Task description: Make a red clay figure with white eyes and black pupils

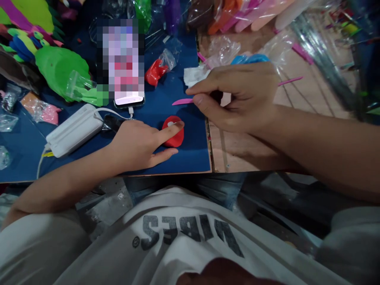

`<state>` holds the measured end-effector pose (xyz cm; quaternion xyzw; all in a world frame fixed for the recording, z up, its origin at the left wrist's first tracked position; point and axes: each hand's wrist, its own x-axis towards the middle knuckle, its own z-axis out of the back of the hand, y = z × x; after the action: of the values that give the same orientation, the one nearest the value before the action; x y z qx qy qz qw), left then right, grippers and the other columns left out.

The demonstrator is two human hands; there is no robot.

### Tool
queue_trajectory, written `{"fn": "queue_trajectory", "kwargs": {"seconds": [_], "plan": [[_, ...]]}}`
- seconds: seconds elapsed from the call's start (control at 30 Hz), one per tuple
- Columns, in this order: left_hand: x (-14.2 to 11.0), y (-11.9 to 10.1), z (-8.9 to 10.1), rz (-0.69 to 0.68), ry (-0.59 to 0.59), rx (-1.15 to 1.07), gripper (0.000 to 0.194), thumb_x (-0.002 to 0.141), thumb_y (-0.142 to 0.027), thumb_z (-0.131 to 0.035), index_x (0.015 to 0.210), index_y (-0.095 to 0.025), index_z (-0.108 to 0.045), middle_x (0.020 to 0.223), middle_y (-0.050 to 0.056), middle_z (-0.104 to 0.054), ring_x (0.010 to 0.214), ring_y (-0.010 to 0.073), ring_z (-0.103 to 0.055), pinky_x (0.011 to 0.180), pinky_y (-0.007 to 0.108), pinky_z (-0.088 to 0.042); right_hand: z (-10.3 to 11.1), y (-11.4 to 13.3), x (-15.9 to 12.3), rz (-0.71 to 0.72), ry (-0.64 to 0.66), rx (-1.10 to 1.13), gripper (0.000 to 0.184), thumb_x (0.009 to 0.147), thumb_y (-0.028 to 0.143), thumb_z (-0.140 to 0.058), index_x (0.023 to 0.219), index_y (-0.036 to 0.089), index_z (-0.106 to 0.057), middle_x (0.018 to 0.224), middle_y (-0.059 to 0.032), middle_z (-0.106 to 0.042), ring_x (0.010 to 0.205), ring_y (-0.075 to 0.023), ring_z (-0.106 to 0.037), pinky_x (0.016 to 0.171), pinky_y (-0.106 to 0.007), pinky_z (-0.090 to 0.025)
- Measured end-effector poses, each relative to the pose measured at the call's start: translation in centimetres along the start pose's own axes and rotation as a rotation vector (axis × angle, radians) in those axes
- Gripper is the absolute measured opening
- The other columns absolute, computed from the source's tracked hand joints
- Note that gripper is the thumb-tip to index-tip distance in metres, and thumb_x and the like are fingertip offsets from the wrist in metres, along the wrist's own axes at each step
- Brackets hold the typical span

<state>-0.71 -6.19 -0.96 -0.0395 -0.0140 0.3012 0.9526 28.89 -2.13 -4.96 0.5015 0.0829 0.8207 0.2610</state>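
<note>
A flat round piece of red modelling clay [175, 139] lies on the blue mat [192, 154], with a small white patch on top. The index finger of my left hand [139, 142] rests across it, and the thumb is stretched out along its near side. My right hand [240, 99] pinches a pink plastic modelling knife [181, 101] between thumb and fingertips. Its blade points left, above and beyond the red clay; the handle is hidden in the hand. A crumpled white tissue [194, 75] lies just behind my right fingertips.
A phone [124, 67] with a blurred screen is cabled near a white power bank [75, 130]. Behind are bagged red clay [156, 72], a large green clay shape [62, 71] and several colourful bagged clays. Metal wires [320, 51] lie at right. The table edge runs close to my body.
</note>
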Motion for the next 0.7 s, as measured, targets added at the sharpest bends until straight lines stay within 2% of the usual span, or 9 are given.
{"fn": "queue_trajectory", "kwargs": {"seconds": [0.1,0.2,0.33,0.47,0.53,0.63,0.7], "plan": [[-0.1,0.2,0.0,0.046,-0.038,-0.039,0.067,0.109,-0.055,-0.076,0.169,-0.027,-0.070,0.075,0.001,-0.079,0.074,0.0250,-0.077,0.073,0.036,-0.045,0.4,-0.7,0.1,0.059,0.002,-0.090,0.025,0.110,0.022,-0.076,0.131,0.032,-0.084,0.091,-0.0020,-0.084,0.080,-0.0195,-0.079,0.070,-0.034,-0.063],[-0.1,0.6,-0.1,0.085,-0.119,-0.115,0.058,0.109,-0.053,-0.074,0.162,-0.030,-0.077,0.071,0.000,-0.075,0.072,0.0236,-0.075,0.071,0.036,-0.044,0.8,-1.5,-0.1,0.047,0.046,-0.240,0.041,0.105,0.028,-0.071,0.145,0.037,-0.076,0.119,-0.0070,-0.087,0.105,-0.0311,-0.085,0.089,-0.050,-0.069],[0.0,1.3,-0.4,0.087,-0.212,-0.227,0.038,0.113,-0.051,-0.068,0.138,-0.033,-0.089,0.071,-0.001,-0.075,0.070,0.0205,-0.074,0.072,0.036,-0.045,0.6,-2.3,-0.6,-0.138,0.147,-0.409,0.067,0.089,0.028,-0.077,0.154,0.040,-0.067,0.144,-0.0088,-0.084,0.128,-0.0438,-0.080,0.102,-0.065,-0.065],[0.2,1.6,-0.6,0.104,-0.303,-0.262,0.031,0.114,-0.047,-0.067,0.126,-0.032,-0.091,0.072,-0.002,-0.076,0.068,0.0176,-0.072,0.071,0.035,-0.046,-0.3,-4.0,-1.5,-0.267,0.186,-0.468,0.081,0.075,0.024,-0.080,0.153,0.039,-0.064,0.142,-0.0109,-0.086,0.126,-0.0514,-0.080,0.102,-0.075,-0.060],[0.3,1.6,-0.6,0.095,-0.354,-0.272,0.030,0.114,-0.045,-0.066,0.122,-0.031,-0.091,0.074,-0.002,-0.078,0.066,0.0165,-0.071,0.070,0.035,-0.047,-0.6,-5.1,-1.9,-0.261,0.200,-0.462,0.072,0.077,0.027,-0.083,0.147,0.039,-0.068,0.135,-0.0094,-0.088,0.121,-0.0491,-0.081,0.101,-0.074,-0.059],[0.5,1.8,-0.7,0.080,-0.396,-0.289,0.029,0.114,-0.043,-0.067,0.119,-0.028,-0.092,0.076,-0.001,-0.081,0.066,0.0160,-0.071,0.069,0.034,-0.047,-0.8,-6.3,-2.2,-0.189,0.194,-0.462,0.041,0.092,0.036,-0.084,0.132,0.040,-0.077,0.121,-0.0051,-0.090,0.112,-0.0395,-0.081,0.101,-0.068,-0.058],[0.6,1.8,-0.8,0.083,-0.409,-0.305,0.029,0.113,-0.043,-0.068,0.117,-0.027,-0.092,0.078,0.000,-0.082,0.067,0.0158,-0.071,0.068,0.033,-0.047,-0.9,-6.9,-2.2,-0.145,0.172,-0.444,0.026,0.101,0.042,-0.081,0.127,0.041,-0.080,0.116,-0.0026,-0.091,0.110,-0.0352,-0.081,0.102,-0.064,-0.059]]}}
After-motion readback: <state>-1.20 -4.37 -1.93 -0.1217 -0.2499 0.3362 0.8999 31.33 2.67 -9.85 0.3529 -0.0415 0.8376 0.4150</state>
